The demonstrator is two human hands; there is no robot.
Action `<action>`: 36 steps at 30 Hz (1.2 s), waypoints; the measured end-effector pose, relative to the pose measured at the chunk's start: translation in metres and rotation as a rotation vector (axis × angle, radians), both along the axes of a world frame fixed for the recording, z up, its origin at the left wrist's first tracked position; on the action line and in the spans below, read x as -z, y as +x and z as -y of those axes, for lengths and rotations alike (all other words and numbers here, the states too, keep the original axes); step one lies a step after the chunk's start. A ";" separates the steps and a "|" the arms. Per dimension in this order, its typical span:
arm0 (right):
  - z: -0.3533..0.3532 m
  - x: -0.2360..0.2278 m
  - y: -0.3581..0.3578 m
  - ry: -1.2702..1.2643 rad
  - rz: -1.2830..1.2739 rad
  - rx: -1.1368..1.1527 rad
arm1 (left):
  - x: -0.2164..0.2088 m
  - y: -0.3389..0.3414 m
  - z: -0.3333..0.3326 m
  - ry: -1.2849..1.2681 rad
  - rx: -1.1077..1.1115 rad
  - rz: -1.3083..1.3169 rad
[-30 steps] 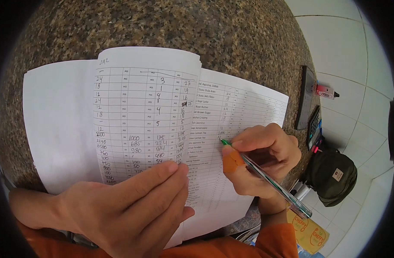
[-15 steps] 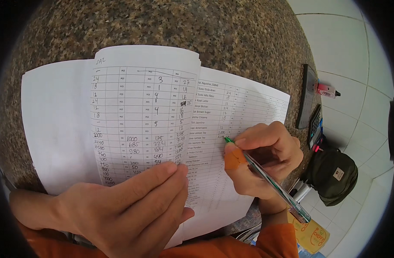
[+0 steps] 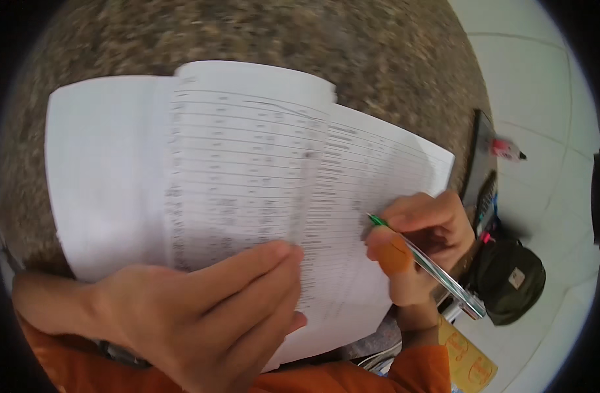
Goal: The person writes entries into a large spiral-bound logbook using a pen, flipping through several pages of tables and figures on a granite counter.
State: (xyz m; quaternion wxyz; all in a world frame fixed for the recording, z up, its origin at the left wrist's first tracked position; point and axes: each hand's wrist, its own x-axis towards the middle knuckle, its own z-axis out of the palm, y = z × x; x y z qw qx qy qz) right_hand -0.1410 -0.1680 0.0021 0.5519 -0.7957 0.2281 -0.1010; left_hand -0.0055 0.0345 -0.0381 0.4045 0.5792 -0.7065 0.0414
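Observation:
A slim clear-and-green pen [image 3: 447,278] is pinched in my right hand [image 3: 437,229]; its green tip is at the printed list sheet [image 3: 414,154], and whether it touches cannot be told. An orange wrap covers part of that hand's thumb. My left hand [image 3: 208,311] has its fingers together, with thumb and fingertips closed on the right edge of a folded-over ruled sheet [image 3: 241,144]. This sheet carries handwritten columns and overlaps the list's left side. Its blank white continuation [image 3: 106,177] spreads out to the left. Motion blurs the writing.
The papers lie on a speckled brown stone counter [image 3: 260,33]. Along its right edge are a dark flat device [image 3: 478,154] and a calculator [image 3: 486,200]. Beyond are a pink-and-black object [image 3: 506,149], a dark green bag [image 3: 513,281] and a yellow package [image 3: 470,357] over white tiles [image 3: 532,85].
The view has shifted, so papers and hands sit farther right in the picture, and it is blurrier. My right hand keeps the pen, its tip slightly lower on the list. The left hand keeps its grip.

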 end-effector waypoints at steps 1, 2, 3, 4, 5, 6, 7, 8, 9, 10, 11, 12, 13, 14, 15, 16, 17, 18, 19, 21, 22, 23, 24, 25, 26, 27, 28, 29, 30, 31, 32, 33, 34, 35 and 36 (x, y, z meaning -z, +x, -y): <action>-0.004 -0.001 0.003 0.013 0.046 -0.071 | -0.016 0.000 -0.010 0.078 -0.058 0.040; -0.006 -0.002 0.005 0.026 0.087 -0.137 | -0.028 -0.001 -0.016 0.082 -0.071 0.088; -0.002 -0.001 -0.003 0.017 0.026 -0.060 | -0.015 0.000 -0.007 0.038 -0.034 0.092; -0.002 -0.004 -0.003 0.020 -0.026 -0.004 | -0.013 0.002 -0.007 0.019 -0.024 0.108; -0.005 -0.005 0.000 -0.038 -0.026 0.005 | -0.011 0.004 -0.007 0.002 -0.009 0.095; -0.006 -0.004 0.003 -0.036 -0.021 -0.011 | -0.011 0.004 -0.010 -0.013 -0.012 0.090; -0.007 -0.003 0.005 -0.028 0.001 -0.038 | -0.012 0.003 -0.013 -0.024 -0.014 0.087; -0.009 -0.002 0.007 -0.020 0.022 -0.063 | -0.013 0.003 -0.017 -0.020 -0.014 0.086; -0.010 -0.002 0.008 -0.015 0.022 -0.075 | -0.013 0.003 -0.018 -0.013 -0.020 0.083; -0.010 -0.002 0.008 -0.052 0.016 -0.095 | -0.013 0.003 -0.019 -0.008 -0.024 0.080; -0.011 -0.001 0.007 -0.088 0.011 -0.113 | -0.013 0.004 -0.019 -0.020 -0.009 0.110; -0.010 -0.002 0.005 -0.088 0.012 -0.115 | -0.012 0.005 -0.018 -0.028 -0.001 0.126; -0.009 -0.003 0.003 -0.102 0.004 -0.097 | -0.012 0.006 -0.016 -0.037 0.009 0.141; -0.008 -0.003 0.002 -0.116 -0.003 -0.076 | -0.011 0.007 -0.013 -0.052 0.024 0.163; -0.009 -0.004 0.002 -0.125 -0.008 -0.072 | -0.009 0.006 -0.013 -0.070 0.034 0.169; -0.010 -0.005 0.003 -0.109 -0.021 -0.036 | -0.007 0.005 -0.011 -0.087 0.045 0.174; -0.011 -0.006 0.003 -0.094 -0.034 0.004 | -0.007 0.004 -0.011 -0.064 0.008 0.137; -0.010 -0.004 -0.001 -0.118 -0.044 0.033 | -0.004 0.002 -0.008 -0.054 -0.013 0.096; -0.009 -0.002 -0.003 -0.197 -0.025 -0.045 | -0.011 0.003 -0.008 -0.065 0.002 0.095; -0.007 -0.005 0.003 -0.318 -0.010 -0.172 | -0.020 0.003 -0.016 0.024 -0.022 0.081; -0.005 -0.008 0.009 -0.360 -0.009 -0.218 | -0.023 0.001 -0.019 0.006 -0.010 0.074; -0.004 -0.006 0.011 -0.302 0.008 -0.227 | -0.020 0.000 -0.017 0.028 -0.024 0.054; -0.003 -0.005 0.010 -0.243 0.028 -0.239 | -0.015 -0.002 -0.014 0.054 -0.042 0.033; -0.001 -0.005 0.008 -0.257 0.009 -0.240 | -0.010 -0.002 -0.010 0.030 -0.019 0.022; 0.000 -0.007 0.008 -0.264 0.003 -0.230 | -0.011 -0.002 -0.010 0.038 -0.015 0.014; 0.000 -0.007 0.007 -0.273 0.009 -0.233 | -0.014 -0.001 -0.009 0.052 -0.014 0.014; 0.000 -0.007 0.007 -0.283 0.014 -0.238 | -0.017 0.000 -0.008 0.063 -0.013 0.014; 0.000 -0.007 0.008 -0.279 0.014 -0.236 | -0.020 0.003 -0.006 0.061 0.003 0.053; -0.001 -0.007 0.008 -0.274 0.013 -0.236 | -0.022 0.005 -0.005 0.056 0.017 0.093; -0.002 -0.007 0.008 -0.269 0.011 -0.237 | -0.023 0.005 -0.006 0.057 0.018 0.093; -0.002 -0.006 0.009 -0.268 0.012 -0.237 | -0.024 0.005 -0.006 0.066 0.014 0.102; -0.002 -0.006 0.009 -0.286 0.022 -0.249 | -0.024 0.005 -0.007 0.075 0.012 0.108; -0.002 -0.005 0.010 -0.304 0.033 -0.260 | -0.024 0.006 -0.007 0.074 0.014 0.107; -0.002 -0.006 0.010 -0.305 0.031 -0.260 | -0.024 0.006 -0.007 0.069 0.013 0.119; -0.002 -0.005 0.011 -0.276 0.043 -0.262 | -0.024 0.007 -0.008 0.067 0.011 0.132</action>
